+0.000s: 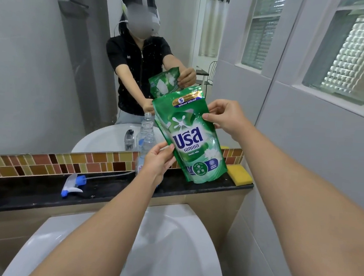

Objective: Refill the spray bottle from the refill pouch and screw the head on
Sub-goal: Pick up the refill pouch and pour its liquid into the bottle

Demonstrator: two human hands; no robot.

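Pouring comes next: we grip the green refill pouch (pixel 193 139) with left hand (pixel 157 160) and right hand (pixel 223 116), above the open clear bottle (pixel 146 143); the spray head (pixel 73 184) lies on the counter (pixel 15 193). We judge its spout needs aligning.

Pouch (pixel 189 143) is bright green with white lettering. Spray head (pixel 72 184) is white and blue, sponge (pixel 239 175) yellow, bench (pixel 27 192) glossy black, with a brown, red and gold mosaic tile strip (pixel 52 161) behind.
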